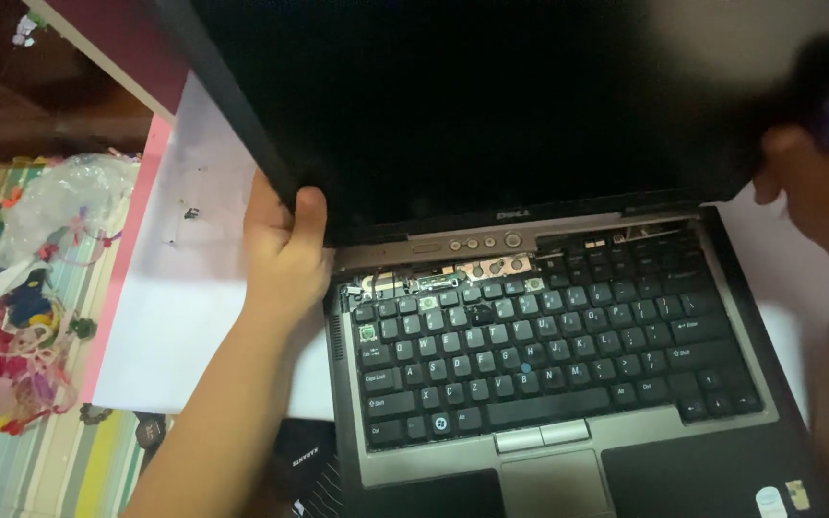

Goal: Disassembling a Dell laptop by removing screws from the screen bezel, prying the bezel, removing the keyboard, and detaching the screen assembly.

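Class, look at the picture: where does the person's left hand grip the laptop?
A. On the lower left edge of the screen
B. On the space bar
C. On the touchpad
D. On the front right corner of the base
A: the left hand clasps the lower left edge of the laptop screen, thumb on the dark front, above the keyboard.

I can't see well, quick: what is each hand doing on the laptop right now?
Left hand: closed on the lower left corner of the laptop screen.
Right hand: at the screen's right edge, blurred; grip cannot be told.
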